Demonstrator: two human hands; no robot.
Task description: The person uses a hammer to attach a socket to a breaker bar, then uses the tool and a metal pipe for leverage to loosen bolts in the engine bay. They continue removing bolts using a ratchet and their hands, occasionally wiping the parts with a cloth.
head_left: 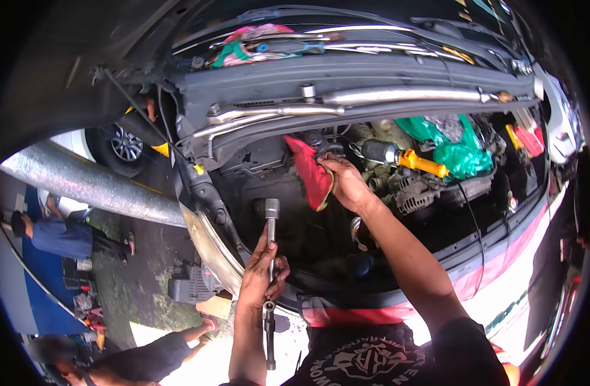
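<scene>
My left hand (264, 271) is closed around a socket wrench (271, 238), whose large socket (271, 208) points up over the engine bay. The tool's dark handle (270, 344) hangs down below my wrist. My right hand (346, 184) pinches a red cloth (306, 172), which droops to the left above the open part of the bay. A caged work lamp with a yellow handle (423, 163) lies on the engine, right of my right hand. Beside it sits a green plastic bag (462, 157).
Along the cowl lie a long torque wrench (404, 96), a ratchet (269, 113) and a small upright socket (308, 91). Rags (243, 50) and more tools rest behind. A red cover (353, 314) drapes the front edge. Two people (63, 238) are at the left.
</scene>
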